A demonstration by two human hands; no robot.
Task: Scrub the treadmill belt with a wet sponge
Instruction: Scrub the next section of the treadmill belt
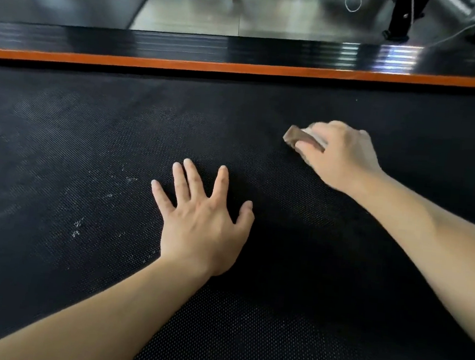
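Note:
The black textured treadmill belt (89, 142) fills most of the head view. My right hand (340, 155) grips a small brownish sponge (294, 136) and presses it onto the belt at centre right; only the sponge's left end shows past my fingers. My left hand (203, 220) lies flat on the belt with its fingers spread, nearer to me and to the left of the sponge. Pale streaks and white specks (76, 226) mark the belt left of my left hand.
An orange strip (241, 68) and a glossy black side rail (214, 47) run along the belt's far edge. Beyond lie a shiny tiled floor (218, 6), black equipment legs (399, 21) and a white cord (353, 1).

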